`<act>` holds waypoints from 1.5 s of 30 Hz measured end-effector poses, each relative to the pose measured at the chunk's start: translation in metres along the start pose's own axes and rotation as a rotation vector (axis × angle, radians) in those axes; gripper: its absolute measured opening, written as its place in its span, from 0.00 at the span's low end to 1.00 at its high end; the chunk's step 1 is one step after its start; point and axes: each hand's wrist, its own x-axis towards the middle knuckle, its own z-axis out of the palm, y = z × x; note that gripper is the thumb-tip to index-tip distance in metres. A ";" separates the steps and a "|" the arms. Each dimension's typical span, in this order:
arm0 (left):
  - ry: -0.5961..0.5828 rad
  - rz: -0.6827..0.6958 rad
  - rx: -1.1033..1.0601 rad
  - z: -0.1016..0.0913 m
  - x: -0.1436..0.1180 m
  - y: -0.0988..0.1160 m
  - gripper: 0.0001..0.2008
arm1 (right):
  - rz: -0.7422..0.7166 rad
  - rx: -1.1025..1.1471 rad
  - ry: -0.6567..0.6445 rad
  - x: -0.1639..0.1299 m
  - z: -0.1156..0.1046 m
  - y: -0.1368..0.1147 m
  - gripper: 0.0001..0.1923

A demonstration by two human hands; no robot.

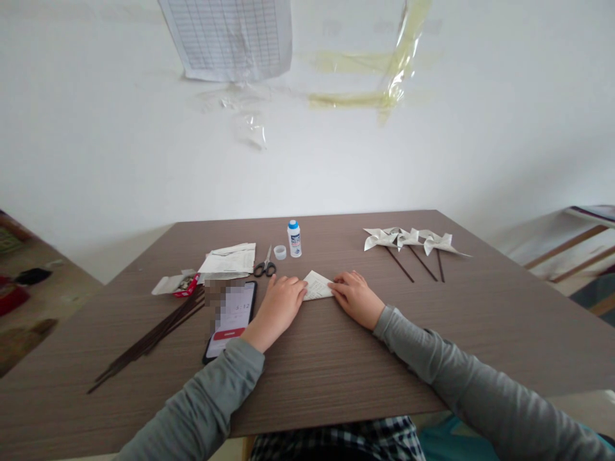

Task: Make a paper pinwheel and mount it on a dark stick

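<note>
A sheet of printed paper (317, 286), folded into a triangle, lies on the table with its point facing the wall. My left hand (283, 301) grips its left corner, fingers bent and partly covering it. At the opposite corner, my right hand (356, 298) pinches the paper between thumb and fingers. Scissors (265, 269) with black handles rest beyond my left hand. Close to them stand a white glue bottle (295, 240) with a blue cap and a small translucent cup (280, 253).
Left of my hands are a phone (233, 320), a bundle of thin brown sticks (148, 336), an opened red box (185, 285) and a stack of paper (228, 260). Paper pinwheels (408, 238) on brown sticks lie at the right. The wall borders the table's (307, 371) far edge.
</note>
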 end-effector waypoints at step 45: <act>-0.338 -0.007 0.062 -0.015 0.022 0.004 0.30 | 0.356 -0.085 -0.263 0.027 -0.041 -0.062 0.15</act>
